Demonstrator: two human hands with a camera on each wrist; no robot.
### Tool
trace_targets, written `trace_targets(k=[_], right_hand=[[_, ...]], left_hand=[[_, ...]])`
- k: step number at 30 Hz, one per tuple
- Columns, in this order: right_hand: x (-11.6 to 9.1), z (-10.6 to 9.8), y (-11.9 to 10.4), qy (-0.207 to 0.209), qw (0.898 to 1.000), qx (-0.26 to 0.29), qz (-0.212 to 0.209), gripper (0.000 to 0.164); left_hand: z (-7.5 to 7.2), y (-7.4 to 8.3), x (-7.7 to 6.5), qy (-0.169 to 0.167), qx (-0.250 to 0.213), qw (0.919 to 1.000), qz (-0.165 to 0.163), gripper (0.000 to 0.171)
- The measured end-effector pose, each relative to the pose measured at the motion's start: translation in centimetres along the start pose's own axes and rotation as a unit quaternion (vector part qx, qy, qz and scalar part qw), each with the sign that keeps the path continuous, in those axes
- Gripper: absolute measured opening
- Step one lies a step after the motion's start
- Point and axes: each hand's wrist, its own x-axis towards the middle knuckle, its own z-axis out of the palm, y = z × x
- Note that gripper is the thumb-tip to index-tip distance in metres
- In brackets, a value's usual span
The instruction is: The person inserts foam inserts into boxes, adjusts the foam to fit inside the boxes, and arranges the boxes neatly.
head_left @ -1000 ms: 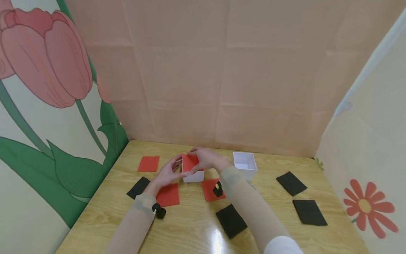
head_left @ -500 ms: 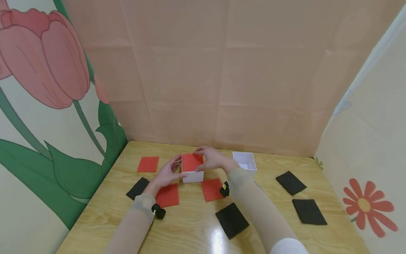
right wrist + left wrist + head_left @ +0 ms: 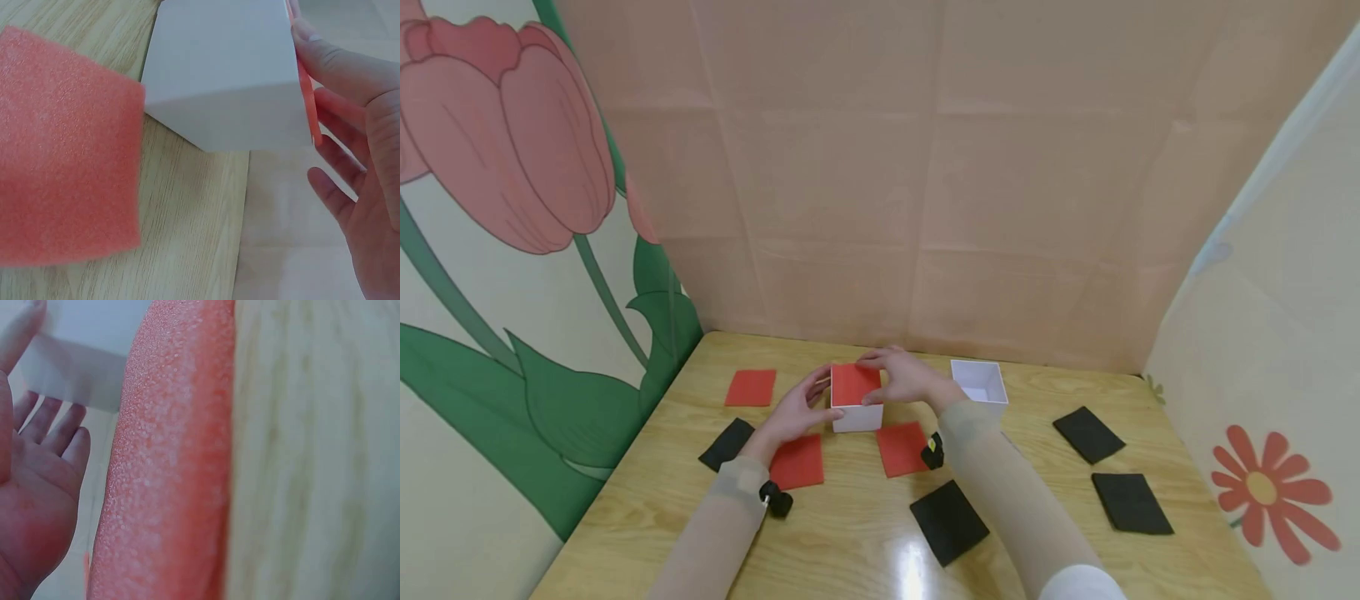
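Observation:
In the head view, a white square box [image 3: 857,418] stands at the back of the table with a red foam sheet [image 3: 852,385] lying across its top. My left hand [image 3: 793,414] holds the box's left side, thumb at the front and fingers along the side. At the right of the box's top, my right hand [image 3: 910,379] grips the red sheet's edge, thumb toward the front corner and fingers toward the back. The right wrist view shows the thumb at the box's rim, with the sheet's thin red edge [image 3: 308,103] beside the fingers.
Another white box [image 3: 992,400], open-topped, stands to the right. Red foam sheets lie at left [image 3: 751,387] and in front [image 3: 797,462], [image 3: 901,450]. Black sheets lie near the left hand [image 3: 727,443], in the middle [image 3: 949,522] and at right [image 3: 1090,433]. A fabric wall backs the table.
My right hand has shifted right across the box's top, so more of the red sheet shows. The left hand and the box have hardly moved.

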Motion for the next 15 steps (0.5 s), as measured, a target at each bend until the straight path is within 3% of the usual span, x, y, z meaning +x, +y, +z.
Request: trace_targets(k=[15], right_hand=[[-1.02, -0.67, 0.69, 0.039, 0.999, 0.022, 0.006, 0.072]], left_hand=[[-0.04, -0.01, 0.11, 0.004, 0.004, 1.0, -0.006, 0.104]])
